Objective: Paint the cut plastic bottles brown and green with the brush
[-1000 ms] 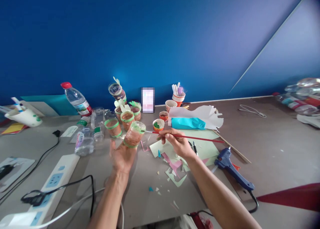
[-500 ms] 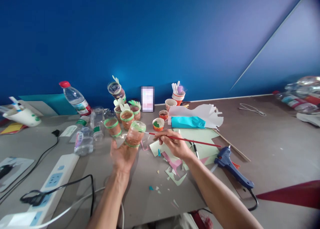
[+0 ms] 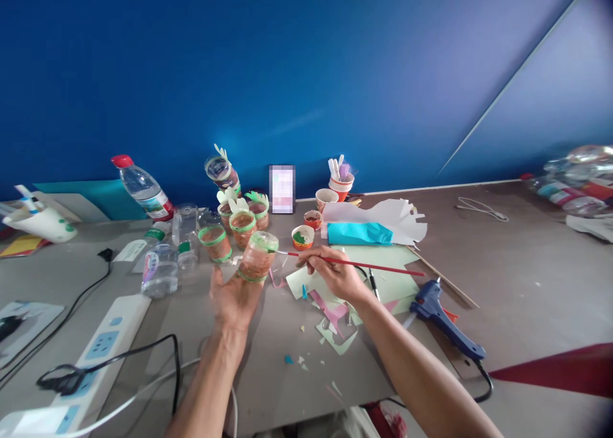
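Note:
My left hand [image 3: 238,304] holds up a cut plastic bottle cup [image 3: 256,259] painted brown, with green bands at both ends, tilted sideways. Pinched in my right hand [image 3: 335,273] is a thin red paintbrush [image 3: 378,268]. Its tip touches or nearly touches the cup's upper green band. Behind the cup stand several similar brown cups, such as the one with pale paper leaves [image 3: 242,228] and a plain one [image 3: 215,244]. To the right of them sit a paper cup of green paint [image 3: 303,237] and one of brown paint [image 3: 313,219].
A blue glue gun [image 3: 445,320] lies right of my right forearm. Paper scraps [image 3: 335,317] and cyan paper [image 3: 359,234] spread across the middle. Plastic bottles [image 3: 160,269] and a white power strip [image 3: 105,345] with cables lie left. A phone-like screen [image 3: 282,189] leans on the wall.
The brush has shifted slightly along the cup's green band, and its rear end sits a little higher. Both hands keep their hold and nearly the same place.

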Available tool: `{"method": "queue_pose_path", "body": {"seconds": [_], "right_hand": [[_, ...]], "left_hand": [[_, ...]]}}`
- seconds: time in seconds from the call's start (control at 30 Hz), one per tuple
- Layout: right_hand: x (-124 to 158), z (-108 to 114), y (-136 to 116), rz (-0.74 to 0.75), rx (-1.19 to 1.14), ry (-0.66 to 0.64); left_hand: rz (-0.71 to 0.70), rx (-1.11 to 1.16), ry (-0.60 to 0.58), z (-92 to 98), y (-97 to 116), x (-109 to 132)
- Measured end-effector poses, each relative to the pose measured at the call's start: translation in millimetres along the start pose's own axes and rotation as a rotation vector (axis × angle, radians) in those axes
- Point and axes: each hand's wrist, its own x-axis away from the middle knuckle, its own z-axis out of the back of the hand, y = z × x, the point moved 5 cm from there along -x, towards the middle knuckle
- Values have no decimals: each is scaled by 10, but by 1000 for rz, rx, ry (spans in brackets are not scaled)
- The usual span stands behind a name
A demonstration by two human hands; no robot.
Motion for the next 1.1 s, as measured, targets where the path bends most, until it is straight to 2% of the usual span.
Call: {"method": "queue_pose_path", "body": {"seconds": [0.13, 0.3, 0.5, 0.63, 0.8, 0.93, 1.1], "right_hand": [[-17, 81, 55, 5, -55, 82], [-25, 71, 74, 2, -130, 50], [-70, 187, 181, -109, -148, 272], [-86, 289, 234, -122, -186, 396], [-73, 407, 266, -153, -211, 539], [-78, 425, 256, -139, -223, 545], [-89, 403, 259, -155, -226, 541]], "left_hand": [[2, -1, 47, 8, 3, 6], [8, -17, 6, -7, 13, 7], [41, -42, -37, 7, 25, 18], [-31, -77, -46, -41, 68, 34], [-180, -176, 49, -100, 103, 65], [-224, -216, 86, -120, 100, 73], [-271, -215, 97, -41, 134, 26]]}}
